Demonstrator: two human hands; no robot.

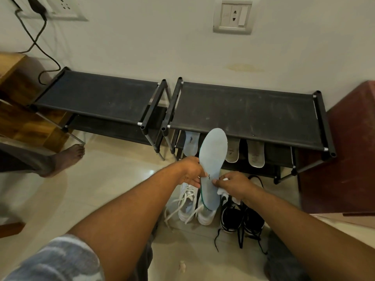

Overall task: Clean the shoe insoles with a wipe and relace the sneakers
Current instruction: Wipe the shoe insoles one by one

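The left hand holds a pale blue insole up while the right hand presses a white wipe on it, above white sneakers and black sneakers.

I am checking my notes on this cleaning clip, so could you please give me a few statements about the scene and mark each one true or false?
1. The left hand holds the pale blue insole upright. True.
2. The right hand is empty. False: it presses a white wipe against the insole.
3. Three more insoles lean on the lower tier of the right shoe rack. True.
4. The white sneakers sit on top of the rack. False: they are on the floor, beside the black sneakers.
5. The black sneakers are neatly laced. False: their laces trail loose on the floor.
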